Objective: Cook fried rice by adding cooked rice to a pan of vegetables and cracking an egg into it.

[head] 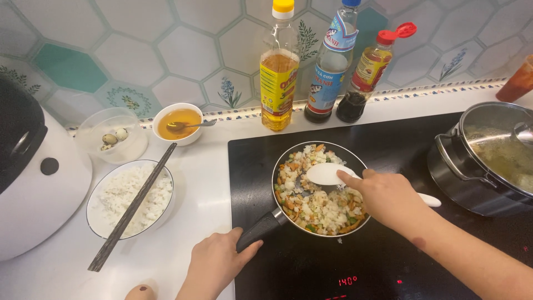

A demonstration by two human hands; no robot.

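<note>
Over the pan [288, 161], right hand [386, 197] grips the white paddle [327, 173], hiding its handle; left hand [219, 261] clasps the pan handle [258, 230]

Two bare hands [216, 264], forearms uncovered, no sleeves, rings or gloves

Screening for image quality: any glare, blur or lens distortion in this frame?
Head view: evenly lit and sharp; the right hand on the white spatula is unblurred; glare on the pot lid and cooktop; wide-angle bending at the edges tilts the bottles.
</note>
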